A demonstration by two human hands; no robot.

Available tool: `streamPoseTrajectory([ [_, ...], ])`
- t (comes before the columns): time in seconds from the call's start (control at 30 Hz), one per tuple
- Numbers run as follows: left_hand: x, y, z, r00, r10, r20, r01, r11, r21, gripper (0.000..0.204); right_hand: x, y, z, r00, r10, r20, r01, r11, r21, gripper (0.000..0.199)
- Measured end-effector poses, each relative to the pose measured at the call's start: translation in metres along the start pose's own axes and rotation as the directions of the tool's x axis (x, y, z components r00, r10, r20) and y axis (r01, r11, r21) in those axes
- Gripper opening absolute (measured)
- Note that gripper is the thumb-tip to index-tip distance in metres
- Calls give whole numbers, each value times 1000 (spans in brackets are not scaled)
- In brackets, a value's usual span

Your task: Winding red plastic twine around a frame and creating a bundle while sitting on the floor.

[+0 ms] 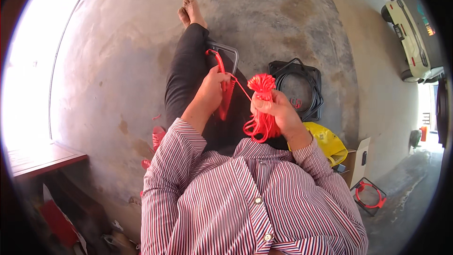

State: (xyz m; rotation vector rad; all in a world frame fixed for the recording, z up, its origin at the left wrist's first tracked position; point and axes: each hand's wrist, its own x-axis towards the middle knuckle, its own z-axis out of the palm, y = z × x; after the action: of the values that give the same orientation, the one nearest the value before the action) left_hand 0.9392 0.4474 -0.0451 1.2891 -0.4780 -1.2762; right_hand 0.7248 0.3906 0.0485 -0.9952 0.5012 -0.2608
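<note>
I see the bundle of red cord (261,106) at centre, clenched in my right hand (278,111) — tassel end up, loops hanging below. A taut strand runs toward ten o'clock to my left hand (213,90), closed around a red netting needle (223,87). At two o'clock, on the concrete floor (118,66), lies a black square frame (299,87); at four o'clock a yellow bag (328,142).

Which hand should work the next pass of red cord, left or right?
Left, probably. The left hand grips the red netting needle, and a taut strand runs from it to the bundle of red cord. The right hand is closed around that bundle, so it looks better placed to hold it.
</note>
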Motion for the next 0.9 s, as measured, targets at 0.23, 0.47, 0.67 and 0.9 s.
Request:
streamPoseTrajectory([
  [0.23,3,-1,9,994,-89,-64,62,937,-345,29,-16,8,29,996,-72,45,82,959,-272,11],
  [0.47,-15,-9,34,737,659,-152,-189,417,889,70,-16,-34,16,995,-46,90,63,981,-186,20],
  [0.67,-33,51,56,801,595,-56,-444,655,612,37,11,-79,-18,891,-119,438,389,697,-603,35],
  [0.9,8,35,34,914,102,-392,16,958,288,36,109,-2,-38,862,-457,218,139,-199,-970,22],
])
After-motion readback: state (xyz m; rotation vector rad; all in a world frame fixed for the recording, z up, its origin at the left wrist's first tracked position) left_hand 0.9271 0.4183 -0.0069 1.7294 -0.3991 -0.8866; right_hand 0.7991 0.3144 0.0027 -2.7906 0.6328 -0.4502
